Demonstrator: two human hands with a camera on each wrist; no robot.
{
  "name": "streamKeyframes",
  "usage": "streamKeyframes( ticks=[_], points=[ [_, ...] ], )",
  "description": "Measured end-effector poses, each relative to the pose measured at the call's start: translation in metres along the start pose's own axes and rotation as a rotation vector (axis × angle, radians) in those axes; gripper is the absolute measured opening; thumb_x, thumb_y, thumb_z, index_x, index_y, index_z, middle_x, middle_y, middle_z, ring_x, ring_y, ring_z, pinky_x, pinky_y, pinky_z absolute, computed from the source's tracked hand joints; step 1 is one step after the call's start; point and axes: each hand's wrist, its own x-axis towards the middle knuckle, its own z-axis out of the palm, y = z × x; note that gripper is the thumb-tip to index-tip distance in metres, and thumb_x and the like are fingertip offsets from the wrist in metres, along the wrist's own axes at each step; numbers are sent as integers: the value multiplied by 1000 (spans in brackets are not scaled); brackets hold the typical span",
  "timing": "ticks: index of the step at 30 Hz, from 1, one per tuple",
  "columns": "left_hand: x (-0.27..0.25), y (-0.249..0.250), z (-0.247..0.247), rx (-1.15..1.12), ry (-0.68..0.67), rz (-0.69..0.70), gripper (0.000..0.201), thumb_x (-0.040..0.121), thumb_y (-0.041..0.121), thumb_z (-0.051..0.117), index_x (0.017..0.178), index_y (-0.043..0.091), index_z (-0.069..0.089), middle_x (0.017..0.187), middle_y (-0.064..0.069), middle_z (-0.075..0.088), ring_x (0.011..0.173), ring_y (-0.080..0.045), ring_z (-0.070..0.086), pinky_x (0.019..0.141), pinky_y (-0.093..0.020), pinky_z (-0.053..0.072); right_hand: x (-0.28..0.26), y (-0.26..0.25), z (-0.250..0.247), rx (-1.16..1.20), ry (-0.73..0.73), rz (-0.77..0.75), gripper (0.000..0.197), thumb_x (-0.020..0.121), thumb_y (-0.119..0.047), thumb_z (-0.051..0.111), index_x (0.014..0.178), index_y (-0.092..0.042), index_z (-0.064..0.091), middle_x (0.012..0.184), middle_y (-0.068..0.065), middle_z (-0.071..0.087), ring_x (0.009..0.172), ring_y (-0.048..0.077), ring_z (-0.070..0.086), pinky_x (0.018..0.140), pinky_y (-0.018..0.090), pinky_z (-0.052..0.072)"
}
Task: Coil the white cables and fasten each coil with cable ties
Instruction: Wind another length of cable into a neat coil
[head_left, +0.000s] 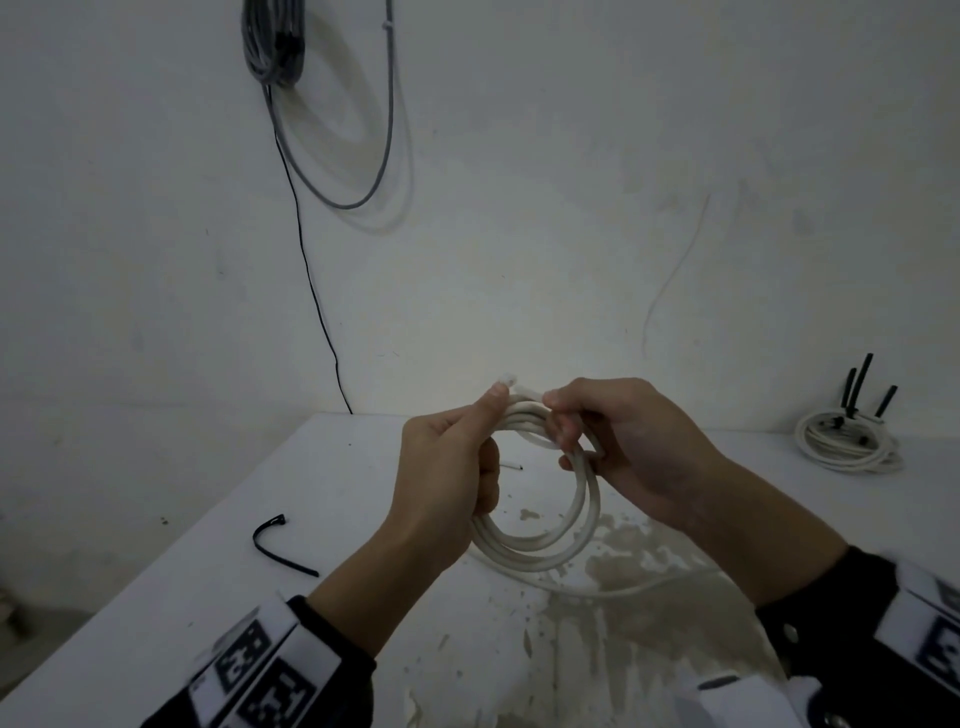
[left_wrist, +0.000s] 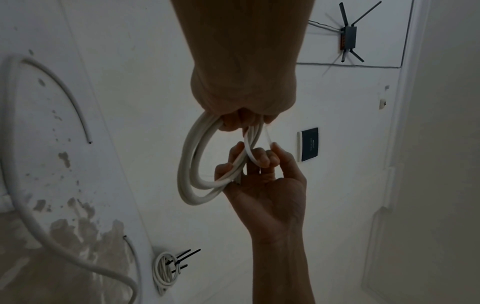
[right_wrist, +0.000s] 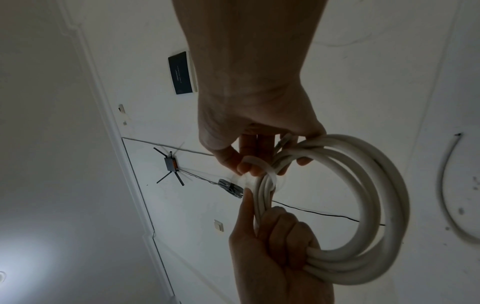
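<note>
A white cable coil (head_left: 540, 545) (left_wrist: 185, 164) (right_wrist: 376, 185) of several loops is held up above the white table (head_left: 311, 597). My left hand (head_left: 457, 457) (right_wrist: 275, 242) grips the coil's left side in a fist, thumb up along the loops. My right hand (head_left: 613, 441) (left_wrist: 259, 164) is at the coil's top right. Its thumb and fingers pinch a pale cable tie (right_wrist: 262, 164) (left_wrist: 250, 154) that curves round the bundled loops. A small white end (head_left: 506, 383) sticks up by the left thumb. The cable's loose tail (head_left: 623, 590) trails on the table.
A bent black cable tie (head_left: 275, 540) lies on the table at the left. A tied white coil with black ties (head_left: 847, 441) (left_wrist: 166, 269) sits at the far right. A short cable offcut (head_left: 511, 466) lies behind the hands. A grey cable bundle (head_left: 275, 47) hangs on the wall.
</note>
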Motion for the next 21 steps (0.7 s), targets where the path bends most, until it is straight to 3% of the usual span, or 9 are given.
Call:
streamKeyframes(
  ticks=[6, 13, 21],
  points=[
    [0, 2, 0, -45, 7, -42, 58, 92, 32, 51, 36, 18, 51, 41, 5, 22, 36, -8, 16, 40, -20, 14, -2, 0, 0, -21, -17, -29, 44, 84, -15, 55, 41, -15, 50, 53, -2, 51, 61, 10, 49, 66, 30, 40],
    [-1, 3, 0, -78, 37, -90, 56, 91, 33, 53, 38, 19, 47, 41, 4, 23, 35, -8, 17, 39, -18, 15, -4, -2, 1, -23, -12, -36, 43, 85, -16, 55, 43, -14, 50, 53, -2, 51, 60, 10, 48, 64, 29, 39],
    [-1, 4, 0, -93, 51, -121, 46, 92, 35, 52, 53, 12, 43, 43, 4, 23, 35, -9, 17, 38, -18, 15, -5, -5, 3, -58, 1, -33, 42, 84, -15, 57, 42, -14, 51, 52, 0, 50, 63, 13, 47, 64, 29, 41]
  ],
)
